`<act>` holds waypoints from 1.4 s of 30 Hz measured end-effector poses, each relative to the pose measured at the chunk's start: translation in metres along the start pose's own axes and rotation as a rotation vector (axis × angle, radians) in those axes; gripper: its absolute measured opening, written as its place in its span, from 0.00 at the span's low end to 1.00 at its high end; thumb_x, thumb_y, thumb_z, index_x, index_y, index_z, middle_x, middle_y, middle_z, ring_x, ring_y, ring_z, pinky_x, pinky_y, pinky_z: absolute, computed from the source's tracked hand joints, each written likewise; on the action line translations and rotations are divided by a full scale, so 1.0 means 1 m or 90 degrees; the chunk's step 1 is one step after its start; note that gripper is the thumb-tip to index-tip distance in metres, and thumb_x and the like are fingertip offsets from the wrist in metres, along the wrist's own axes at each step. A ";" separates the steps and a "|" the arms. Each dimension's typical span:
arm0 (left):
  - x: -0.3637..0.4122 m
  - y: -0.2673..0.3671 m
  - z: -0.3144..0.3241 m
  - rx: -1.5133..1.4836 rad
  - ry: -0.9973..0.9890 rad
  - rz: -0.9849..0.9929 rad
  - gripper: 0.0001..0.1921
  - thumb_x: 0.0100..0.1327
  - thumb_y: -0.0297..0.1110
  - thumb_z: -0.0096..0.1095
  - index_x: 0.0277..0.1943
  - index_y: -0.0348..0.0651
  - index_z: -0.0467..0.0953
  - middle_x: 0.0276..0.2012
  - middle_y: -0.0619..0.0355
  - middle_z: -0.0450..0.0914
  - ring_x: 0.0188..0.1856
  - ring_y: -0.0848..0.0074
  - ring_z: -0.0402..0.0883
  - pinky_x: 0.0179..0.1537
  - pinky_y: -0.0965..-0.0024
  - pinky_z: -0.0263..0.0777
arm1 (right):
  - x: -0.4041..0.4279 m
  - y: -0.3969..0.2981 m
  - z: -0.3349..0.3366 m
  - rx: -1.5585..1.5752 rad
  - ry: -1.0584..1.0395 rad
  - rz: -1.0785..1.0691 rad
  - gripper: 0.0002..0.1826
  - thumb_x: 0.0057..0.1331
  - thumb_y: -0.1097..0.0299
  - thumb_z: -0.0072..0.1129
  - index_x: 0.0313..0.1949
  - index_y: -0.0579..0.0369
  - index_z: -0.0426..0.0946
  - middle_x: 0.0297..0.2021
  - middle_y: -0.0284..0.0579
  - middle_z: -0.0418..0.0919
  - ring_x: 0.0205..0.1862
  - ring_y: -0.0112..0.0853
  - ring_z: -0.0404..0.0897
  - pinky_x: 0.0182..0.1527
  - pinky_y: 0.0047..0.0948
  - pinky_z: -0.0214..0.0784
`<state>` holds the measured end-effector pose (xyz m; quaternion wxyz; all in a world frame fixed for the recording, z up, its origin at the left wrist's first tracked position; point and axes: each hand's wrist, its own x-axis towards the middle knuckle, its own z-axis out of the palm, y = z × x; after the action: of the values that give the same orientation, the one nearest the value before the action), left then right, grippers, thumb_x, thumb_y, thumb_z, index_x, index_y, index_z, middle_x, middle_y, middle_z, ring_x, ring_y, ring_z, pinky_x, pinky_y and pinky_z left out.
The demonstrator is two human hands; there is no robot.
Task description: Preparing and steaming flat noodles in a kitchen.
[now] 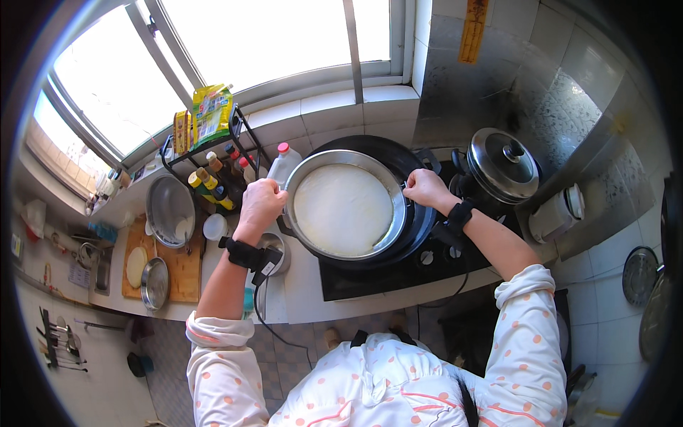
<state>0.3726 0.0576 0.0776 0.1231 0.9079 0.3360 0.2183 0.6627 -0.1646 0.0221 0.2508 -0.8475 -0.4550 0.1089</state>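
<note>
A round shallow metal pan [343, 204] holding a pale, smooth layer of batter or dough is between my hands, above a large black wok [421, 235] on the gas stove [341, 285]. My left hand [262, 205], fingers curled, grips the pan's left side. On the opposite side my right hand [425, 188] is closed at the rim, pinching a small handle or clip there. A dark wok handle shows just below my left hand. How far the pan stands above the wok cannot be told. Both wrists wear black straps with cables.
To the right stand a lidded pot [502, 165] and a white appliance [555, 213]. On the left are a bottle rack [247, 125], a plastic jug [284, 164], a metal cup [277, 253], a large metal bowl [171, 211], and a wooden board [184, 272] with a flat dough round [136, 267] and another pan [155, 284].
</note>
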 end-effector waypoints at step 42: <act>-0.010 0.024 0.061 -0.231 -0.305 -0.157 0.13 0.51 0.35 0.57 0.19 0.33 0.77 0.14 0.56 0.76 0.16 0.77 0.76 0.22 0.73 0.71 | -0.007 -0.036 -0.128 -0.127 -0.121 0.095 0.11 0.47 0.65 0.65 0.24 0.62 0.79 0.21 0.50 0.79 0.25 0.36 0.79 0.30 0.32 0.69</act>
<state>0.4082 0.0286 0.0296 0.3837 0.8492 0.3608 0.0385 0.6863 -0.1957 0.1498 0.1126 -0.8856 -0.4209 0.1610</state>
